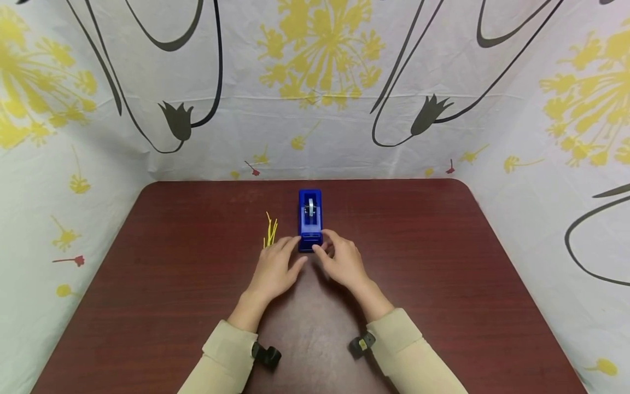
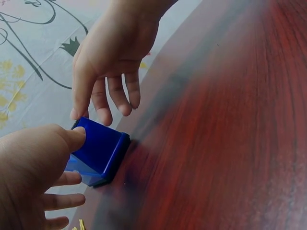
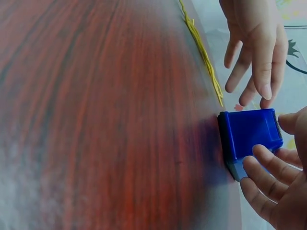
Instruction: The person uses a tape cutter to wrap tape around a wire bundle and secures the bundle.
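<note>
A blue tape dispenser (image 1: 310, 241) stands on the table with its narrow front end facing me, a roll of tape (image 1: 310, 208) set in its middle. My left hand (image 1: 278, 268) is at its front left corner, fingers loosely extended; in the left wrist view the thumb (image 2: 76, 139) overlaps the dispenser's upper edge. On the other side, my right hand (image 1: 344, 262) has relaxed, slightly bent fingers (image 3: 268, 184) close along the dispenser's side. Its thumb is near the toothed cutting edge (image 3: 277, 125) in the right wrist view. Neither hand curls round the dispenser.
Several thin yellow ties (image 1: 269, 232) lie left of the dispenser, just beyond the left hand's fingers. The dark red-brown wooden table (image 1: 418, 246) runs back to a white patterned cloth (image 1: 315, 142), which also hangs along both sides.
</note>
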{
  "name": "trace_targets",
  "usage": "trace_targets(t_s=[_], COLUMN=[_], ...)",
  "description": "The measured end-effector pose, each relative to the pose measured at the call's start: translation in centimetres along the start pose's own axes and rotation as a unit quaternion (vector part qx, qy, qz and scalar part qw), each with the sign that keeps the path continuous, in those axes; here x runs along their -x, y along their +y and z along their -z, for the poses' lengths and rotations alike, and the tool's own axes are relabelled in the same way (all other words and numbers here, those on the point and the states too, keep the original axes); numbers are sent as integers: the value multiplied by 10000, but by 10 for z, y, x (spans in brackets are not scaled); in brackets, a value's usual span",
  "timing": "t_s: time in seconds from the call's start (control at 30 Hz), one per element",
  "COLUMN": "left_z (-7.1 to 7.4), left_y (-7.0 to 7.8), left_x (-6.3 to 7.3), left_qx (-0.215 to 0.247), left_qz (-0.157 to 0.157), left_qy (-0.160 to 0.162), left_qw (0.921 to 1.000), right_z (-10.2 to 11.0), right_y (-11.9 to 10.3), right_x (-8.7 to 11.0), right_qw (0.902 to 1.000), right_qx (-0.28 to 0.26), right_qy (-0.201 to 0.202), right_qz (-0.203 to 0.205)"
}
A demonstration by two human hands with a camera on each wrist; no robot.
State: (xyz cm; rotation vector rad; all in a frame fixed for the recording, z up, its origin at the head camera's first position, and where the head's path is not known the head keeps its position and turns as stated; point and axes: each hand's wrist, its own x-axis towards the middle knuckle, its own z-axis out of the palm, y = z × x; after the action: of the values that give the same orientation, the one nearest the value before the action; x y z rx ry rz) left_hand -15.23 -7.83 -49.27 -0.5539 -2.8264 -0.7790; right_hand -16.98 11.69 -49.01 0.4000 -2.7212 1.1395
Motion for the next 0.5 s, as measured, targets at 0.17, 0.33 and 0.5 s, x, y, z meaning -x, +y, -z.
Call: trace_targets(t_s=[0.17,0.33,0.5], left_z=[-1,0,0], left_y=[-1,-1,-1], left_x=[-1,-3,-4], left_qx=[10,107,153], left_qz=[4,-30,-95], left_qy=[16,75,139], left_qw=[10000,9999,9997], right_z=[0,1,3], right_y=[0,-2,-5], right_x=[-1,-3,-4], right_qw=[10000,9999,9996], right_qx=[-44,-127,-206], right_qy=[-41,-73,-145], right_qz=[36,69,105])
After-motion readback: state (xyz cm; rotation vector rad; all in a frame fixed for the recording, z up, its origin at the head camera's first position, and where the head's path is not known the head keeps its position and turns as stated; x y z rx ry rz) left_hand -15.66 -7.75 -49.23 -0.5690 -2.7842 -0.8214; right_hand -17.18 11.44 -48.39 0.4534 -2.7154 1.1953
